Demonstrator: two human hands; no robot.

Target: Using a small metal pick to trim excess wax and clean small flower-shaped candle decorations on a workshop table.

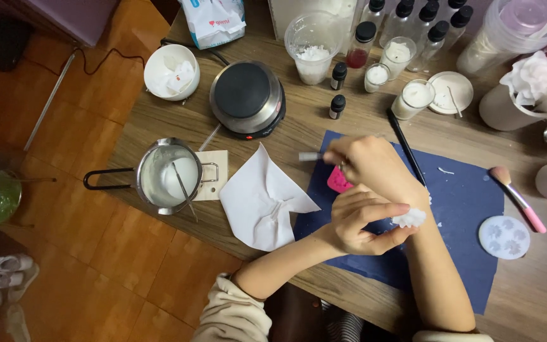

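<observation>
Two hands close together, wrists crossed over the dark blue paper sheet point(463, 190) at the table's near edge. Pinched in the left hand point(356, 221), between thumb and curled fingers, a small white wax flower point(408, 218), lifted just clear of the sheet. Gripped in the right hand point(368, 161), fingers closed narrow around it, a slim silver-tipped tool point(311, 156) pointing away to the left; too blurred to tell whether brush or pick. Just beneath the right hand, half hidden, a pink mould point(337, 182) lying on the sheet. Probably best to hold the flower lightly by its base and not its petals, since thin wax likely chips or softens under warm fingers. Best also to rest both wrists on the table for steadiness, work the tool in short gentle strokes, and stay above the sheet so that crumbs like the white flecks point(446, 170) land there. Further out: a crumpled white paper point(261, 199) touching the sheet's left edge, a black stick point(406, 149) behind the right hand, a pink-handled brush point(517, 196) and a round white flower mould point(504, 237) to the right. Well apart, a metal pouring pot point(166, 174) on a wooden coaster, a hot plate point(247, 95) and small candle jars point(416, 96).
</observation>
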